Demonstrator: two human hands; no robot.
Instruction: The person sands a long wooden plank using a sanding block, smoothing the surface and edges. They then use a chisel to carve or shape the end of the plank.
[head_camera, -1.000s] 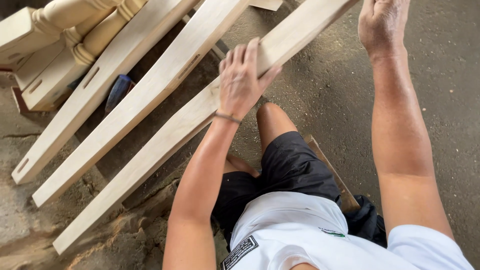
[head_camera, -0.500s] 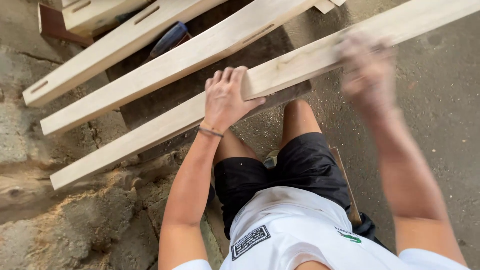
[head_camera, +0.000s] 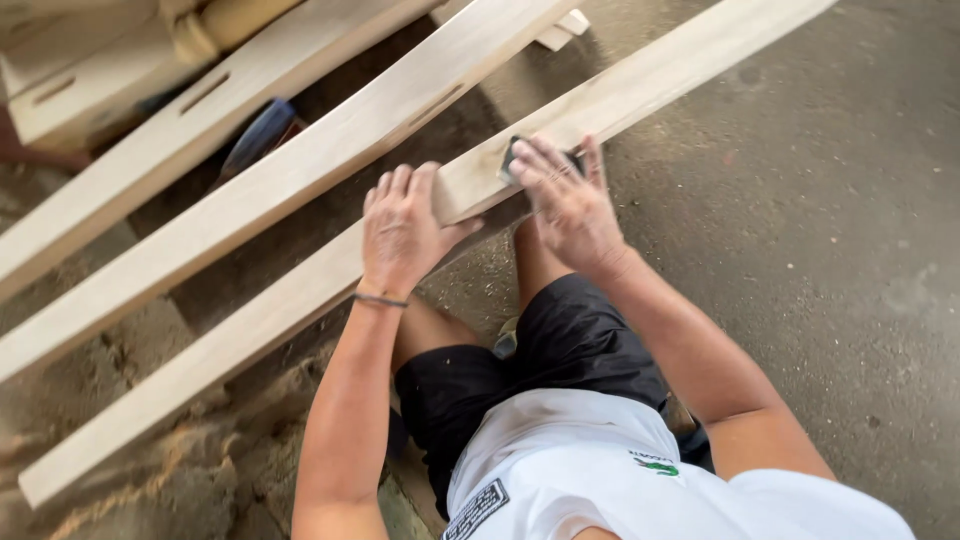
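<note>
A person sits low over a concrete floor, knees up, with a long pale wooden board running across the lap from seven o'clock up to one o'clock. The left hand lies on the board near its middle, fingers spread flat over the top face and the thumb hooked around the near edge, so it grips the wood rather than just rests on it. A thin band circles that wrist. The right hand sits just beside it toward one o'clock, palm down, fingers pressed over a small dark sanding pad that lies flat on the board's top face; only a dark corner of the pad shows past the fingertips.

Two more boards lie parallel at ten and eleven o'clock, each with narrow slots cut into its face. A blue-handled tool peeks out from the gap between them. A turned wooden post lies at eleven o'clock, at the top edge. Sawdust is heaped on the ground at eight o'clock, below the near board's low end.
</note>
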